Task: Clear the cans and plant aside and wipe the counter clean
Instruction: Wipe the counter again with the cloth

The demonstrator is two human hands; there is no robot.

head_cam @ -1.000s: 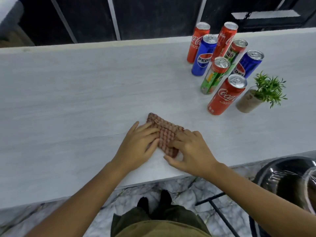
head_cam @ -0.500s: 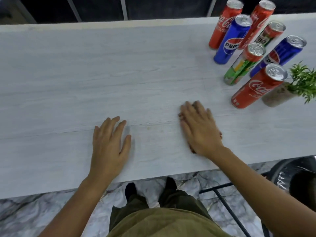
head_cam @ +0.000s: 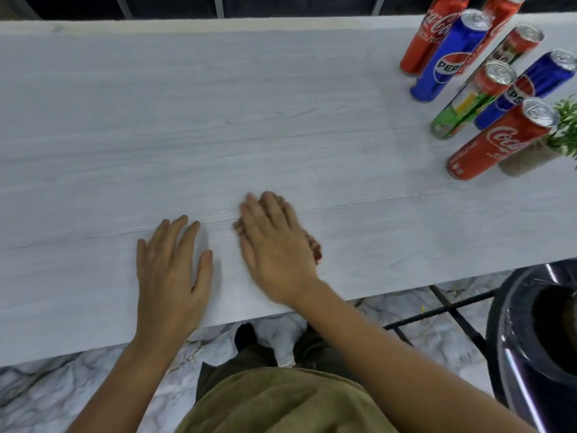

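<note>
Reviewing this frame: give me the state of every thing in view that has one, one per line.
left hand, flat on the counter, fingers straight, holding nothing.
right hand, flat, fingers straight, pressing the cloth onto the counter.
cloth, mostly hidden under the right hand, only an edge showing.
cans, seven, all upright, clustered at the counter's right end.
plant, upright in its pot, beside the cans, partly cut off by the frame edge.

Even, soft light fills your counter (head_cam: 218,120); your right hand (head_cam: 274,245) is blurred, while cans (head_cam: 446,64) at the counter's far right lean from wide-angle distortion.
</note>
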